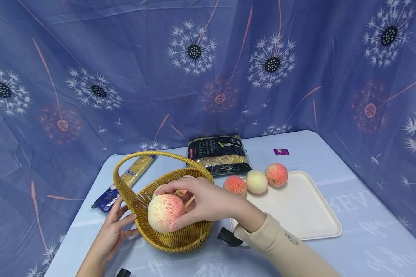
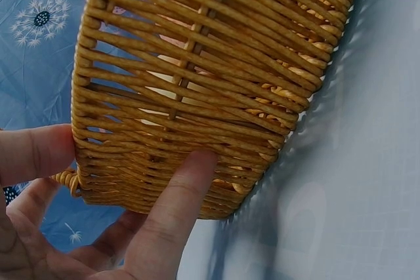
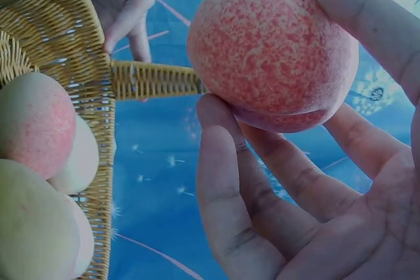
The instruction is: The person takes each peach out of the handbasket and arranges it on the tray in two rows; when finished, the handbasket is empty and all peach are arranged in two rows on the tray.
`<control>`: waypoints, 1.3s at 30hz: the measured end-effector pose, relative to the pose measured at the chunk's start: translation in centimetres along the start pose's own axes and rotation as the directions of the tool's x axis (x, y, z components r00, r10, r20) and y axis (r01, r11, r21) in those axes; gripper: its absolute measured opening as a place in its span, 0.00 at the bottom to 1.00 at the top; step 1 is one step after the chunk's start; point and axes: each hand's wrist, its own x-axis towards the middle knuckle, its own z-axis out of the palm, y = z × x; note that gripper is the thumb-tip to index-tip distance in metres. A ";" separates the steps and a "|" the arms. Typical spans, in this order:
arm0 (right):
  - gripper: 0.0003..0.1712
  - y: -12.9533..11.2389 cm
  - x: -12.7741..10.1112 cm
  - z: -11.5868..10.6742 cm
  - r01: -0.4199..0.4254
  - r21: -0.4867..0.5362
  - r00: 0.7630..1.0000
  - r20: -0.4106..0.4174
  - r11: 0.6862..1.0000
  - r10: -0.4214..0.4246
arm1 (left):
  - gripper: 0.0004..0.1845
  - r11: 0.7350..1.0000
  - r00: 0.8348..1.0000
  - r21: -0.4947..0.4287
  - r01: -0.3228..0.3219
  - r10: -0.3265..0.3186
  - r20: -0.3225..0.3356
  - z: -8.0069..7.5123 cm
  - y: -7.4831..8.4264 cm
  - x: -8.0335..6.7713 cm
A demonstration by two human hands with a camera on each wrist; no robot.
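My right hand [image 1: 176,207] grips a red-speckled peach [image 1: 161,213] just above the near rim of a woven yellow basket [image 1: 190,234] with a hoop handle. In the right wrist view the peach [image 3: 272,44] sits between thumb and fingers [image 3: 230,188], beside the basket's rim [image 3: 98,96]; more peaches [image 3: 33,122] lie inside. My left hand [image 1: 119,225] rests with straight fingers against the basket's left wall [image 2: 197,83], thumb and a finger [image 2: 177,208] pressed on the weave.
A white tray [image 1: 305,215] lies to the right, with three peaches [image 1: 257,181] at its far left edge. A dark pasta bag [image 1: 218,154], a spaghetti packet [image 1: 128,182] and a small purple sachet [image 1: 281,151] lie behind. Blue cloth covers table and backdrop.
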 end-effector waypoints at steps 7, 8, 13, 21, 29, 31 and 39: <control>0.41 -0.4 -1.9 -0.9 -0.014 0.058 1.000 -0.023 0.998 0.016 | 0.41 1.000 1.000 0.003 -0.005 0.005 -0.002 0.0 0.0 0.0; 0.41 -0.5 -2.2 -1.0 -0.010 0.068 1.000 -0.029 0.998 0.011 | 0.41 1.000 1.000 0.003 -0.006 0.006 0.000 0.0 0.0 0.0; 0.41 -0.3 -3.6 -1.8 0.023 0.073 0.998 -0.063 0.997 -0.018 | 0.42 1.000 1.000 0.001 -0.009 0.009 0.006 -0.1 0.0 -0.1; 0.42 0.8 -6.1 -3.7 -0.031 0.054 0.994 -0.105 0.998 0.037 | 0.42 1.000 1.000 0.010 0.004 -0.004 -0.008 0.0 0.0 -0.1; 0.43 2.2 -9.2 -6.0 -0.099 0.103 0.977 -0.178 0.990 0.116 | 0.42 1.000 1.000 0.014 0.008 -0.008 -0.016 0.0 0.0 -0.1; 0.44 2.6 -10.1 -6.7 -0.114 0.132 0.971 -0.197 0.985 0.139 | 0.42 1.000 1.000 0.014 0.003 -0.003 -0.013 0.0 0.0 -0.1; 0.43 4.6 -13.8 -9.6 -0.102 0.062 0.939 -0.325 0.993 0.116 | 0.41 1.000 1.000 0.015 -0.003 0.004 -0.012 0.0 0.1 -0.1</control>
